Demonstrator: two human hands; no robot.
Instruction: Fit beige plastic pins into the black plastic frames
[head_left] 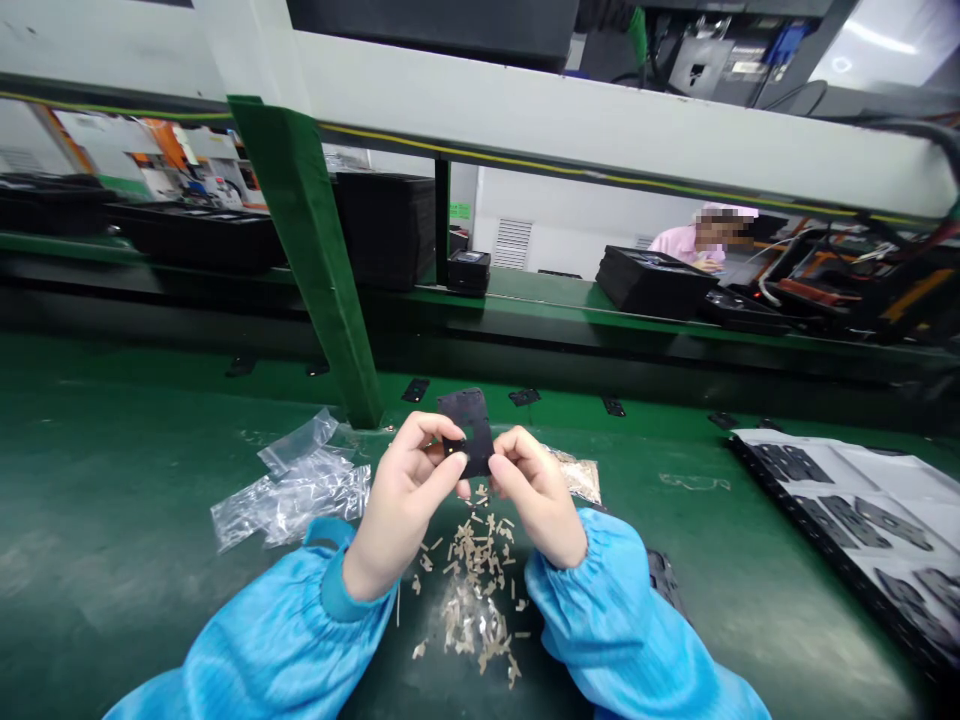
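Both hands hold one small flat black part [468, 425] upright above the green bench. My left hand [401, 505] pinches its lower left edge with thumb and fingers. My right hand [532, 495] grips its lower right edge, fingers curled. Both arms wear blue sleeves. Below the hands lies a heap of small tan paper strips [472, 590]. A small clear bag of tan pieces [579, 478] lies just right of my right hand.
Crumpled clear plastic bags [296, 490] lie to the left. A tray of black parts under white sheets [855, 510] sits at the right. A green post [315, 270] stands ahead. Small black parts [525, 397] lie along the conveyor edge. Another person in pink [686, 243] works beyond.
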